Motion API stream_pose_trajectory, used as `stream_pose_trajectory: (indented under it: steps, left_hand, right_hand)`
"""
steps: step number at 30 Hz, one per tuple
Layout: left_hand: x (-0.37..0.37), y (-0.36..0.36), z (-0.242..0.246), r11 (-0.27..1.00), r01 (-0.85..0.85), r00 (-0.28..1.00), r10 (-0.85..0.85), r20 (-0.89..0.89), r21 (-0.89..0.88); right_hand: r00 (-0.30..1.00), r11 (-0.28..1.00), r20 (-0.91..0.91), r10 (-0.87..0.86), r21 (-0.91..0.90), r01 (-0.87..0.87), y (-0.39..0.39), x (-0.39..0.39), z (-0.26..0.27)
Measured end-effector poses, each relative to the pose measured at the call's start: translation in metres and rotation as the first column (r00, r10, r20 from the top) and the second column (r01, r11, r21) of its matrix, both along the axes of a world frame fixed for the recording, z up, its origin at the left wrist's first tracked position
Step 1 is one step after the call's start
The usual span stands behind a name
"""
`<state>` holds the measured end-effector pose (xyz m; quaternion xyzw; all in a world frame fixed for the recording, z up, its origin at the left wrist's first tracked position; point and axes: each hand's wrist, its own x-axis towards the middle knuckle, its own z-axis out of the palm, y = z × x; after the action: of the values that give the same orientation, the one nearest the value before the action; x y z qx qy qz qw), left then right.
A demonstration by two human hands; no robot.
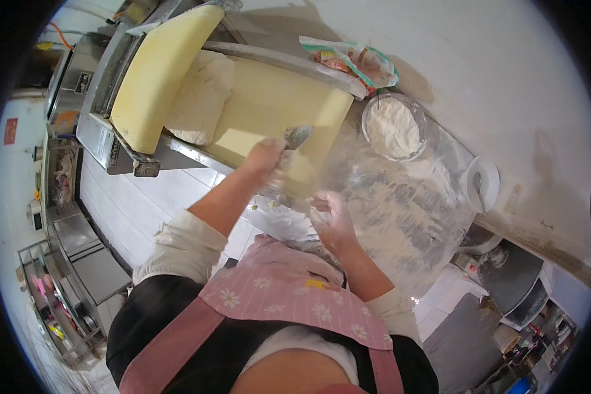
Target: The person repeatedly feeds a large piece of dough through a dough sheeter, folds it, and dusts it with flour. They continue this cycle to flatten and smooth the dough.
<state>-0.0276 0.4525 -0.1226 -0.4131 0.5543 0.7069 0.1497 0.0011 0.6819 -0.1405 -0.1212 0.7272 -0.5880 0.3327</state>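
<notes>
My left hand, blurred by motion, grips a dough scraper over the lower edge of a pale yellow feed board. Flour-dusted, my right hand is at the board's near corner, above the floured worktop. Its fingers are loosely bent and apart, and I see nothing held in them. A thick slab of dough lies at the upper end of the board. It rests against the raised yellow guard of what looks like a dough sheeter.
Along the wall stand a bowl of flour, an opened plastic bag and a white bowl with a spoon. A wire rack is far left. A dark round container stands at lower right.
</notes>
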Motion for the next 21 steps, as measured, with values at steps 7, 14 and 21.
stream_pose_trajectory:
  steps: [7, 14, 21]
  left_hand:
    - [0.028, -0.074, -0.020, 0.756, 0.346, 0.930, -0.357, 0.093, -0.556]
    - [0.025, -0.116, -0.013, 0.180, 0.776, 0.560, -0.638, 0.528, -0.605]
    - [0.003, -0.070, -0.036, -0.030, 0.704, 0.393, -0.815, 0.425, -0.710]
  right_hand:
    - [0.993, 0.982, 0.059, -0.097, 0.167, 0.086, -0.002, 0.000, -0.014]
    - [0.940, 0.878, 0.040, -0.340, 0.371, 0.302, 0.090, -0.004, -0.052]
    - [0.867, 0.818, -0.087, -0.491, 0.296, 0.493, 0.119, 0.016, -0.069]
